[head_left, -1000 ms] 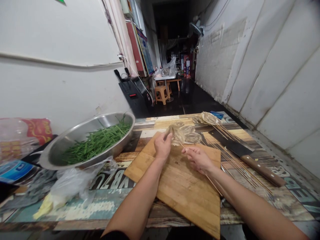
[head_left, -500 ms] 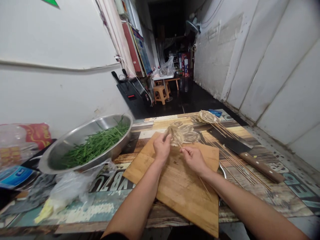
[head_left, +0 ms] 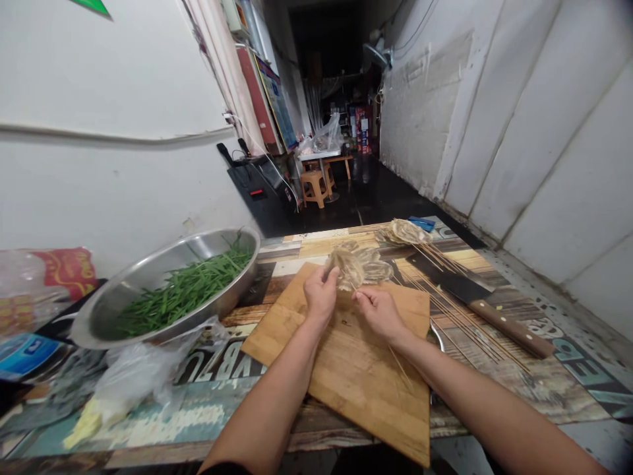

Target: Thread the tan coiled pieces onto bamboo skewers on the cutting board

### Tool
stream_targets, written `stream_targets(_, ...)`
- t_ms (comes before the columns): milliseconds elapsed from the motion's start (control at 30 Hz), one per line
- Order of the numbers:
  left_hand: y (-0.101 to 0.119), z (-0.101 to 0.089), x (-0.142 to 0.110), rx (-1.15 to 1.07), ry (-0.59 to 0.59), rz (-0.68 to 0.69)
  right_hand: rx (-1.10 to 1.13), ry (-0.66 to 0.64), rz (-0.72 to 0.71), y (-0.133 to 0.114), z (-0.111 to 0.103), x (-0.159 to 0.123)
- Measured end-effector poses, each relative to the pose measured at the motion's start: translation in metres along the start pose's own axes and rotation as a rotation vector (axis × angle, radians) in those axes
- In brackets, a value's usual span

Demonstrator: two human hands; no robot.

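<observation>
Over the wooden cutting board [head_left: 366, 402], my left hand [head_left: 320, 294] pinches a flat, pale brown, ruffled-edged piece of food [head_left: 350, 269], which looks dried. My right hand [head_left: 378, 313] is closed on a thin bamboo skewer [head_left: 400, 368]. The skewer's front end meets the piece; how deep it goes in, I cannot tell. More such flat pieces [head_left: 378, 269] lie just behind, at the board's far edge. Loose bamboo skewers [head_left: 475, 333] rest to the right of the board.
A steel bowl of cut green stalks [head_left: 198, 287] stands at left, with a crumpled plastic bag [head_left: 143, 376] before it. At right lies a cleaver [head_left: 509, 326]. Skewered flat pieces [head_left: 405, 231] sit at the table's far edge, beside a blue item [head_left: 422, 224].
The view has shifted slightly. Both hands keep nearly the same places and grips on the flat piece and the skewer.
</observation>
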State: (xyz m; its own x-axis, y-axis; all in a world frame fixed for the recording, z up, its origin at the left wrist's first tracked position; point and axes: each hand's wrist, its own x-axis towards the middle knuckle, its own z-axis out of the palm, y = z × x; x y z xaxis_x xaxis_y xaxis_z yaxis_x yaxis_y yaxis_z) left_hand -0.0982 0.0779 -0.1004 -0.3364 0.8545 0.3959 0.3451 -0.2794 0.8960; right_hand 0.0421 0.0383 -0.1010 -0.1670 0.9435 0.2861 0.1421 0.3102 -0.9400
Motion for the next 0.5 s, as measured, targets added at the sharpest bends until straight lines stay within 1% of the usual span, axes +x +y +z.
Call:
stream_targets(67, 0.000, 0.003, 0.000, -0.043, 0.025, -0.052, -0.132, 0.022, -0.088, 0.001, 0.000, 0.000)
stream_targets(167, 0.004, 0.006, 0.003, -0.159, 0.062, -0.160, -0.291, 0.022, -0.151, 0.000, -0.003, -0.002)
stream_targets(233, 0.007, 0.005, 0.007, -0.252, 0.094, -0.183, -0.386, 0.008, -0.183, 0.000, -0.005, -0.003)
stream_targets(300, 0.009, 0.003, 0.013, -0.317, 0.153, -0.172, -0.433, -0.009, -0.200, 0.002, -0.006, -0.004)
stream_targets(367, 0.009, -0.001, 0.019, -0.370, 0.201, -0.211, -0.419, -0.037, -0.211, 0.005, -0.007, -0.004)
stream_targets(400, 0.009, -0.003, 0.021, -0.414, 0.196, -0.267, -0.392, -0.056, -0.211, 0.007, -0.007, -0.003)
stream_targets(433, 0.009, -0.006, 0.023, -0.475, 0.165, -0.344, -0.354, -0.075, -0.205, 0.008, -0.009, -0.002)
stream_targets(500, 0.009, -0.010, 0.027, -0.615, 0.052, -0.523, -0.253, -0.115, -0.181, 0.011, -0.012, 0.002)
